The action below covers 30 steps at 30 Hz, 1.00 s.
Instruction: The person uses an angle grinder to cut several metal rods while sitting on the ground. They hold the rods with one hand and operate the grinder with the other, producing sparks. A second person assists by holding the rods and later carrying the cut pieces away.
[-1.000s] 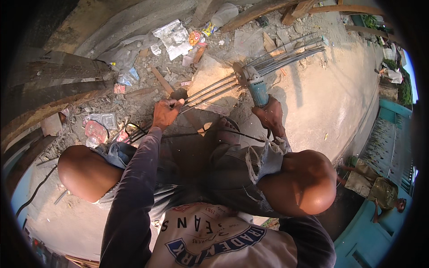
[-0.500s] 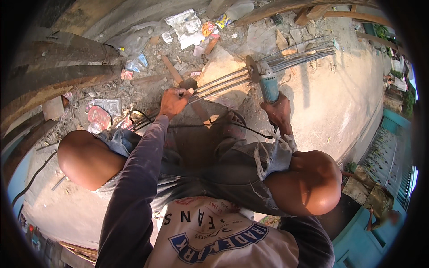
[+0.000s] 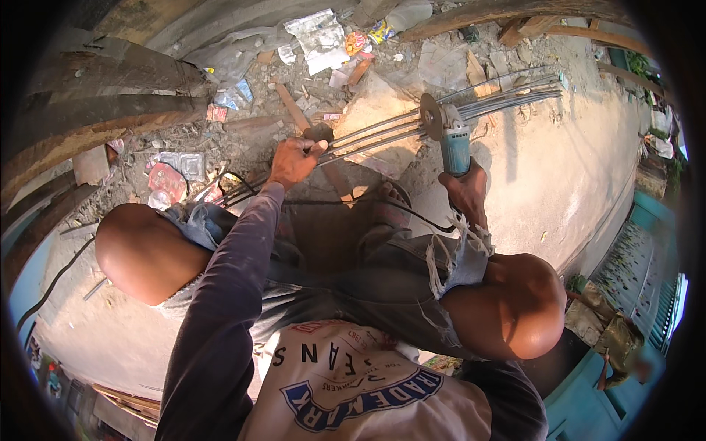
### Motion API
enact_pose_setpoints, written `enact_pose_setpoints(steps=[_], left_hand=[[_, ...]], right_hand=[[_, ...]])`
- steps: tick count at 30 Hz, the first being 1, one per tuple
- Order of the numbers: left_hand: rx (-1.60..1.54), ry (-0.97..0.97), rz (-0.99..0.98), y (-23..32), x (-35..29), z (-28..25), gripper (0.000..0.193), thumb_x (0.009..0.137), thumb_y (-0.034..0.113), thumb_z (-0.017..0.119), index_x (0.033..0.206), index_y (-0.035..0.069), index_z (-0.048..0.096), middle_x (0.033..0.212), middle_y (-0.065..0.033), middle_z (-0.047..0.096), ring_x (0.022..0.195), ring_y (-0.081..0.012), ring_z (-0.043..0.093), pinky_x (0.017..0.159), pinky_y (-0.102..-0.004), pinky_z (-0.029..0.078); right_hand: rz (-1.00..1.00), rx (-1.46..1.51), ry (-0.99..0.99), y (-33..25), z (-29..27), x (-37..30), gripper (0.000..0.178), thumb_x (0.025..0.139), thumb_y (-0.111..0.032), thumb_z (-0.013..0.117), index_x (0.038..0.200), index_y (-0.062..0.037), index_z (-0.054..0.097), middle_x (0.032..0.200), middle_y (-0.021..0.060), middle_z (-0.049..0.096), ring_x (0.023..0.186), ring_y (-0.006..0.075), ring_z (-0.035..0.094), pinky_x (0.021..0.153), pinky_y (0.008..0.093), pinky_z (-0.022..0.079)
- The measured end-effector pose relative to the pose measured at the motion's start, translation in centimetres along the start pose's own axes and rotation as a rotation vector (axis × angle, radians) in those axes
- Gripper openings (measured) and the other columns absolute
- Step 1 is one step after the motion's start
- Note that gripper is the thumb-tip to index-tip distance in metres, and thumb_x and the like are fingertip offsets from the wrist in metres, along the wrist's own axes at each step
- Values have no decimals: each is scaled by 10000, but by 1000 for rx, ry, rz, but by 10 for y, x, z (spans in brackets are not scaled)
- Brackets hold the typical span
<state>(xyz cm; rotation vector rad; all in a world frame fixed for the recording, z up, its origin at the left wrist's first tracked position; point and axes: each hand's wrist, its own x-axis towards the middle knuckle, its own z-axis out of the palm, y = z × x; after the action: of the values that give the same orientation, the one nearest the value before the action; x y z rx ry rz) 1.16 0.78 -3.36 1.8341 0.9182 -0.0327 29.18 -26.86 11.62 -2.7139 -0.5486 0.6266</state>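
My right hand [image 3: 468, 192] is wrapped round the body of a teal angle grinder [image 3: 456, 149]. The grinder's round brown disc [image 3: 432, 116] stands on edge at the metal rods [image 3: 375, 135]; whether it touches them I cannot tell. Several long thin grey rods run from near my left knee up to the far right, spread apart left of the disc and bunched to its right. My left hand [image 3: 296, 160] is closed on the rods, left of the grinder, thumb and forefinger pinched together. A dark cord [image 3: 412, 212] trails below the grinder toward my right wrist.
Wooden beams [image 3: 103, 117] stand at the left, and another beam [image 3: 515, 13] crosses the far side. Rubble and litter, including a silvery wrapper [image 3: 320, 40], cover the ground ahead. Bare feet [image 3: 390, 198] rest close below the rods. At the lower right, a person [image 3: 621, 345] is near a teal wall.
The view has shifted slightly, so the rods and litter sit a little farther right. My left hand keeps its hold, and the grinder stays at the rods.
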Motion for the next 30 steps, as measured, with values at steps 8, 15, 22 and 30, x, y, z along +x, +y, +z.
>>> enact_pose_setpoints(steps=[8, 15, 22, 30], left_hand=[[260, -123, -5, 16, -20, -29, 496, 1069, 532, 683, 1250, 101, 848, 1155, -221, 826, 1095, -432, 774, 1045, -494, 586], [273, -141, 13, 3, -25, -44, 361, 1055, 407, 740, 1133, 73, 849, 945, -206, 799, 874, -362, 773, 828, -449, 578], [226, -44, 83, 12, -30, -44, 543, 936, 482, 886, 1242, 53, 755, 1154, -184, 775, 1080, -373, 759, 941, -478, 585], [402, 126, 388, 17, -52, 4, 173, 840, 103, 839, 991, 62, 768, 1026, -159, 726, 1044, -415, 689, 970, -530, 531]], right_hand=[[199, 411, 76, 31, -14, -31, 370, 709, -219, 823, 976, 10, 705, 830, 100, 736, 738, 214, 677, 722, 379, 555], [434, 564, 81, 48, -20, -66, 308, 718, -148, 836, 954, -10, 695, 809, 58, 707, 728, 175, 654, 712, 372, 554], [446, 758, 102, 75, 6, -90, 361, 720, -121, 859, 1017, -35, 674, 843, 22, 672, 735, 135, 618, 699, 342, 523], [537, 691, 350, 80, 11, -102, 480, 700, -234, 955, 1062, -4, 740, 903, 170, 768, 869, 302, 753, 828, 469, 569]])
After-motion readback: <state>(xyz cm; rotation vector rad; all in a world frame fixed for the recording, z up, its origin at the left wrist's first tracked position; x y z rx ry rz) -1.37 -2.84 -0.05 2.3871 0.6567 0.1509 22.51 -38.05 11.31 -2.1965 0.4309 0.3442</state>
